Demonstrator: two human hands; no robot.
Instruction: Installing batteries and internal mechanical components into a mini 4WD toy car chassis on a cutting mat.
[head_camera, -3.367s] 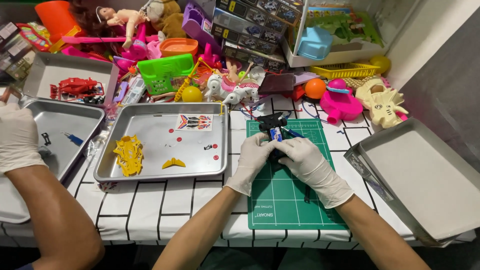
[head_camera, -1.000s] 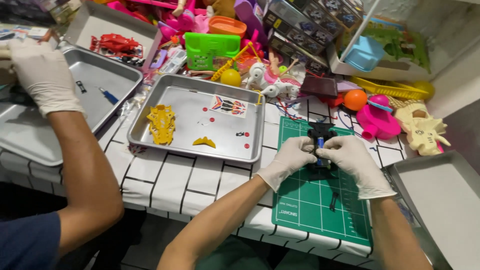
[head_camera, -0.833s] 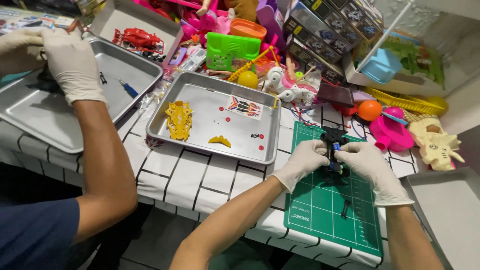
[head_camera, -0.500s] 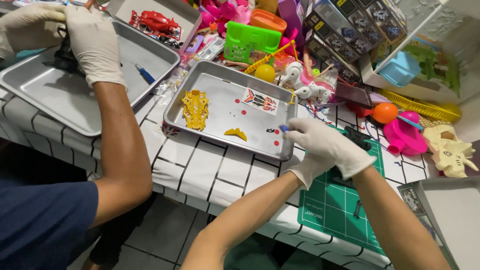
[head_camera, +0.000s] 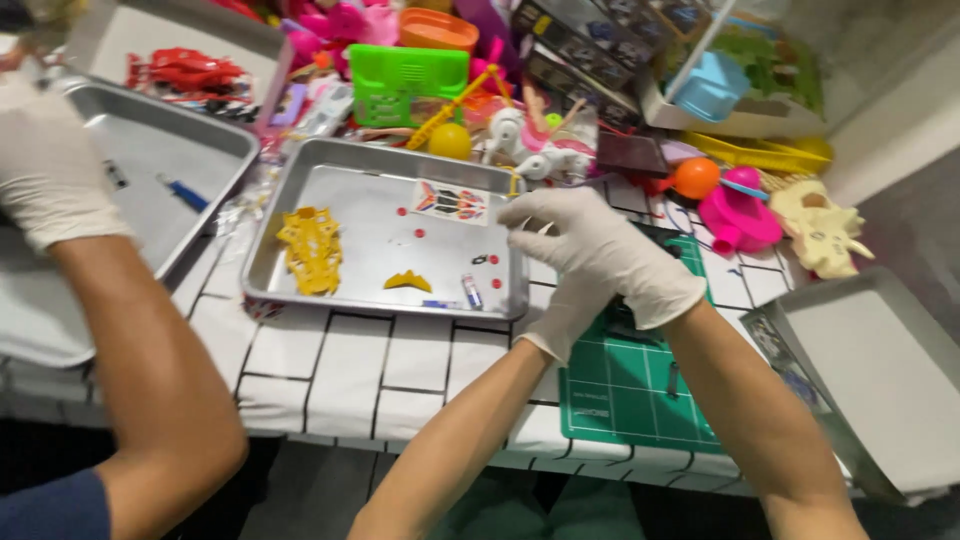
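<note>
A table (head_camera: 330, 380) with a white cover ruled in black squares fills most of the frame. In the upper left a co-worker's bare forearm and white-gloved hand (head_camera: 45, 165) come over a large metal tray (head_camera: 150, 150) holding a small blue tool (head_camera: 186, 194). At the right edge lies another large, shallow grey tray (head_camera: 880, 380). In the centre sits a medium metal tray (head_camera: 290, 225), and just right of it a green cutting mat (head_camera: 630, 400) lies under the person's forearms.

Along the top runs a heap of toys: a green plastic basket (head_camera: 405, 80), an orange tub (head_camera: 437, 28), a pale blue tub (head_camera: 708, 88), a pink toy (head_camera: 740, 215), a cream dinosaur skull (head_camera: 822, 228), an orange ball (head_camera: 695, 177) and a yellow ball (head_camera: 449, 141).

The person's right hand (head_camera: 600, 250), in a white glove, is above the centre tray's right rim, its fingers spread loosely apart and clamped on nothing that shows. The left hand (head_camera: 565, 315), also gloved, lies mostly hidden beneath the right one; whether it grips anything cannot be told.

Inside the centre tray lie a yellow toy car chassis (head_camera: 310, 250) at the left, a sticker sheet (head_camera: 450, 201) at the top, a small yellow wing piece (head_camera: 408, 281) near the front, a tiny cylinder (head_camera: 471, 291) beside it, and scattered red dots (head_camera: 420, 233).
</note>
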